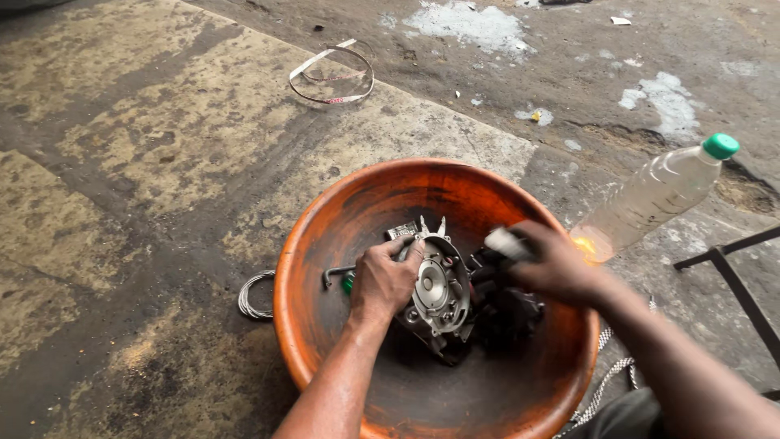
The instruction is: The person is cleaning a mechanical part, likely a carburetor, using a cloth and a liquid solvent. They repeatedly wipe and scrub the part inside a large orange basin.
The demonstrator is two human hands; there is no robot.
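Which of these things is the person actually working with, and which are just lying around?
In use:
left hand gripping the metal engine part
right hand holding a blurred pale tool
orange basin holding the part

Lying about:
plastic bottle
strap loop
wire coil
bent key in the basin

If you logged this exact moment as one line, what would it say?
left hand: steadies metal engine part | right hand: holds blurred brush | orange basin | bottle tilted alongside

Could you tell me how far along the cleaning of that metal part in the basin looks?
Midway, seemingly. The metal part already sits in the orange basin; the left hand steadies it while the right hand works with a blurred pale tool. Its underside looks dark with grime.
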